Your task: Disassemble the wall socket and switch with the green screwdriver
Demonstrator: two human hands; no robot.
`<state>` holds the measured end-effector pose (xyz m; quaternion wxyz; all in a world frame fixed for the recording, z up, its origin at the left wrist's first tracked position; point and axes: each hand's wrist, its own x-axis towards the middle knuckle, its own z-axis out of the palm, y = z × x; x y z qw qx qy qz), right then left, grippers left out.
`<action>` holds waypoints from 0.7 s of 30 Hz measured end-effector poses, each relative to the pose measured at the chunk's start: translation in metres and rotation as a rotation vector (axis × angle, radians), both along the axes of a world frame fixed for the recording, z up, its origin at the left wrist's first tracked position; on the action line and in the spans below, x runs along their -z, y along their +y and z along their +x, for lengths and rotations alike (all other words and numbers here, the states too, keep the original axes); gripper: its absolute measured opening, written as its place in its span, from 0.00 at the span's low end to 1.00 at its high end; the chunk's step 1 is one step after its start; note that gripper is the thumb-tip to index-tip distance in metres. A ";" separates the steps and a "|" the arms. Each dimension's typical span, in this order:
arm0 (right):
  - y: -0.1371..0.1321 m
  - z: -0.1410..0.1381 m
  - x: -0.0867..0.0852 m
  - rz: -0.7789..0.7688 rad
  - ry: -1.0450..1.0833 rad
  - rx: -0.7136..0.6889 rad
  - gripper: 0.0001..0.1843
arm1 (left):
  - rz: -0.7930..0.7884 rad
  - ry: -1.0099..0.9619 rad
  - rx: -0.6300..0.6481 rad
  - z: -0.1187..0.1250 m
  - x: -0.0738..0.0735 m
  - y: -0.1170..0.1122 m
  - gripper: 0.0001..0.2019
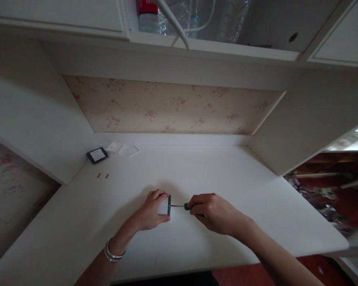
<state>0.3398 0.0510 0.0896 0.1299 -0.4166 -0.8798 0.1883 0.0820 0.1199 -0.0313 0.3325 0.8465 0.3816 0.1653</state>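
My left hand (151,210) grips a wall socket panel (163,207) by its edges, with the white face and dark rim partly showing between thumb and fingers. Wrapped round the green handle of a screwdriver (178,205) are the fingers of my right hand (210,212). The metal shaft points left, and its tip meets the panel's dark edge. A second socket panel (97,155), white with a dark frame and small holes, lies at the back left. Closer to me than that panel are two screws (107,176), lying apart.
Two clear plastic pieces (131,151) lie near the back edge of the white desk (214,171). White side panels (286,123) flank the desk. Overhead, a shelf (241,51) holds clear plastic bottles (232,20), and a white cable (176,26) hangs over its edge.
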 end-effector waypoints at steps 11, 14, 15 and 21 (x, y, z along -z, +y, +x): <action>0.012 0.033 0.064 -0.496 0.553 0.555 0.06 | -0.018 -0.009 0.015 0.000 -0.001 0.002 0.34; 0.006 0.033 0.079 -0.621 0.654 0.655 0.10 | -0.010 -0.016 0.017 -0.001 0.000 0.002 0.34; 0.004 0.032 0.082 -0.659 0.697 0.671 0.11 | -0.008 -0.019 0.018 -0.001 0.000 0.002 0.34; 0.000 0.025 0.094 -0.824 0.917 0.742 0.14 | -0.017 -0.026 0.023 0.000 0.002 0.002 0.35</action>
